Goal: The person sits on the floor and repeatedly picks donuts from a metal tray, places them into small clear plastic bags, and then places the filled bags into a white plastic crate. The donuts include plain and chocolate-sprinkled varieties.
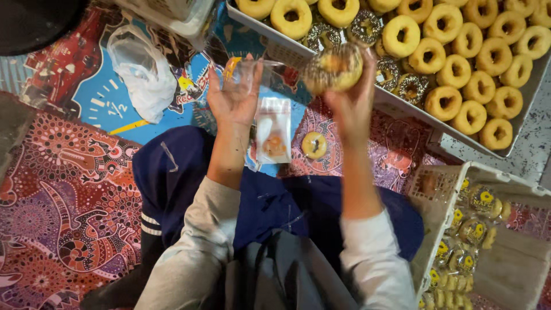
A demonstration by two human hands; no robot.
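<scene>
Seated cross-legged on patterned mat (63,201), dark blue trousers, grey sleeves. White crate (447,195) at right knee, stocked with bagged doughnuts.

Left hand (234,97) raised, palm toward camera, fingers curled round a clear plastic bag (255,72), pinching it at its top edge. Bag hangs open just left of the doughnut.

Right hand (351,106) raised beside it, fingers closed on a chocolate-sprinkled doughnut (334,68), held in the air over the tray's near edge.

Between the forearms, on the mat: a small bagged doughnut packet (273,131) and one loose yellow-glazed doughnut (314,144), near each other, not touching.

Crumpled white plastic bag (143,72) lies further left.

Farthest: grey tray (402,106) packed with rows of yellow-glazed ring doughnuts, several dark sprinkled ones along its near side.
</scene>
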